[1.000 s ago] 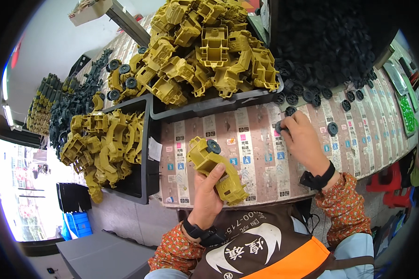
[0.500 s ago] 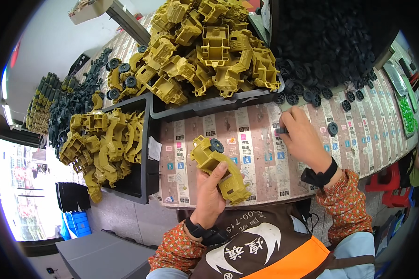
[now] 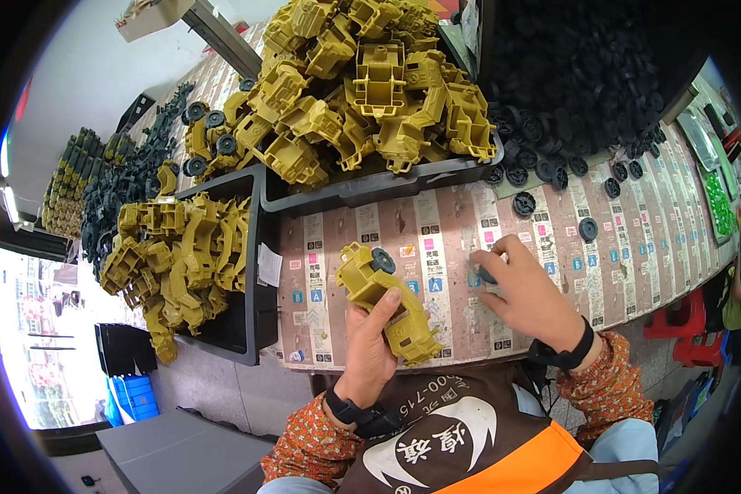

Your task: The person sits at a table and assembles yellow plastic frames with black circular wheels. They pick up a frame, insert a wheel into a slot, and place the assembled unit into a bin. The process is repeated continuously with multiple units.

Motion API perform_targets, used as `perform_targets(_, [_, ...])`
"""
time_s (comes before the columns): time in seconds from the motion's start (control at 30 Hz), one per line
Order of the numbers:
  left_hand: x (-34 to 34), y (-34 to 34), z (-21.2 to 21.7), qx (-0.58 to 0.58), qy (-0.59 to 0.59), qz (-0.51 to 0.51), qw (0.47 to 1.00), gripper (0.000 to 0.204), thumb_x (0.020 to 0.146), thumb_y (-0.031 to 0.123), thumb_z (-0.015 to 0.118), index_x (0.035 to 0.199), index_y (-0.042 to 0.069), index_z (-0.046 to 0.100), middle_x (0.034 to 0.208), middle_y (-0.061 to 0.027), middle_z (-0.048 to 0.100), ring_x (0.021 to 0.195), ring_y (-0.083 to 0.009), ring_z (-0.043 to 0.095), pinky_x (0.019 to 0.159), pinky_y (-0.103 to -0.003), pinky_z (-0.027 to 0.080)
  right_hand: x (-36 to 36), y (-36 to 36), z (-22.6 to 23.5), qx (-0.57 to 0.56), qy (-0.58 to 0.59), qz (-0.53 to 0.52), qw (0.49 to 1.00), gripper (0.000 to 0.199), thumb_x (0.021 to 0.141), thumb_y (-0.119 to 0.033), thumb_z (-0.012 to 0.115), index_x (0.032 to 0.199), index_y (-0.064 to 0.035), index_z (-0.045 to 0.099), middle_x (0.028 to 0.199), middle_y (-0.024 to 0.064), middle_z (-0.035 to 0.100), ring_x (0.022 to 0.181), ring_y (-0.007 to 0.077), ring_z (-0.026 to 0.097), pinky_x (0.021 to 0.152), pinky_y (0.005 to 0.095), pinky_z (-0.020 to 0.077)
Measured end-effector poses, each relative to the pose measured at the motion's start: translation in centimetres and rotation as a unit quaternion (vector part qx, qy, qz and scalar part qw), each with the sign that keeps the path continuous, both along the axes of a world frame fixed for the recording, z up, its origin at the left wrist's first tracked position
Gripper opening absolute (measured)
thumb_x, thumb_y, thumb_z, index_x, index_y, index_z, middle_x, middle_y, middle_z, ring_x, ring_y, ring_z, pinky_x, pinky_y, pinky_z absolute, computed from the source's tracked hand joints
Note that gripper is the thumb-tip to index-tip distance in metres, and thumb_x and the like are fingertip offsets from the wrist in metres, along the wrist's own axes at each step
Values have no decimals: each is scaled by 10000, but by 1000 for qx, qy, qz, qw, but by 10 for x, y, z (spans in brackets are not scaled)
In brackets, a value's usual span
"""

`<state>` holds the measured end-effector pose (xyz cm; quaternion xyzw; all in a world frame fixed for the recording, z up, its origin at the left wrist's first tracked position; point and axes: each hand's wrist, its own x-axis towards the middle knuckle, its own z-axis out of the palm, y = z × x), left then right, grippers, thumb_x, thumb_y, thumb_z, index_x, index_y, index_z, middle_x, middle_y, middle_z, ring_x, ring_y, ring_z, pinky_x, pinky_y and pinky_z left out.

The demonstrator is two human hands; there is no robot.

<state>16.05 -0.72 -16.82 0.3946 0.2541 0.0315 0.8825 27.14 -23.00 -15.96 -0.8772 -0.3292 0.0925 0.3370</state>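
Observation:
My left hand [image 3: 372, 346] grips a yellow plastic toy car body [image 3: 383, 300], tilted over the table's front edge, with one black wheel [image 3: 382, 261] fitted at its upper end. My right hand [image 3: 525, 295] is to the right of it, fingers pinched on a small black wheel [image 3: 487, 276] just above the printed table cover [image 3: 445, 230]. Loose black wheels [image 3: 524, 203] lie on the cover beyond my right hand.
A dark bin [image 3: 370, 191] heaped with yellow car bodies stands at the back centre, another bin [image 3: 243, 329] of them at the left. A heap of black wheels [image 3: 568, 74] fills the back right. Dark green parts [image 3: 128, 177] lie far left. Red stools [image 3: 675, 317] stand at right.
My right hand has drawn back from the loose wheels toward the car body with a wheel pinched in its fingers. The left hand has tilted the car body slightly.

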Motion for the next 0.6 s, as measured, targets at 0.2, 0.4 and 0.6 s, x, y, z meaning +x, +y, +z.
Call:
perform_targets(0.2, [-3,-2,-7,-4,4,12,1000,325,1000,186,695,1247,71,519,1017,-78,664,844,-196,707,744,-364,625,-4,-3,-6,45,105,-22,993,409,875,-16,713,1267,-22,596,1156,146,528,1002,291,612,882,381,527])
perform_targets(0.4, [-3,-5,-4,12,-1,17,1000,301,994,185,715,1214,62,550,989,-51,669,837,-148,688,719,-317,603,-45,13,2,254,441,31,860,413,962,-46,667,1364,-40,572,1201,42,511,997,110,557,904,283,514])
perform_targets(0.6, [-5,-10,-4,71,-13,47,996,337,975,131,736,1237,66,534,1045,-41,655,870,-124,674,750,-293,590,-61,18,-5,293,499,32,815,452,1004,-31,616,1443,13,518,1227,48,519,1045,110,559,946,278,529])
